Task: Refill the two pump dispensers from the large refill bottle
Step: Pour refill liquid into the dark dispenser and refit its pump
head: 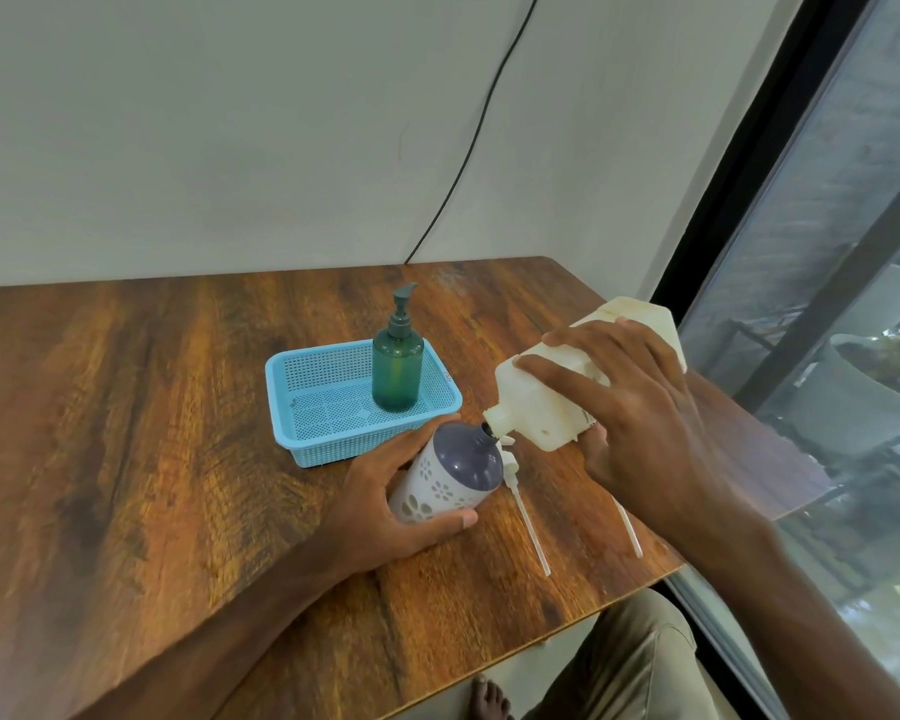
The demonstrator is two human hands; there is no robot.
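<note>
Refill bottle [536, 407] hangs tipped above the worktop [178, 407], its neck touching the open mouth of the purple dispenser [450, 472], which leans just in front of the blue basket [302, 446]; our right hand [640, 407] clamps the bottle, fingers spread across its upper face; our left hand [380, 506] wraps fingers and thumb round the dispenser's flowered body; we judge the narrow mouth the main risk, since a small slip of either hand would send liquid down the shoulder onto the wood; a steeper tilt could surge and overflow, as we cannot see the level inside; the loose pump tube [528, 517] beside the dispenser could be knocked off the edge.
</note>
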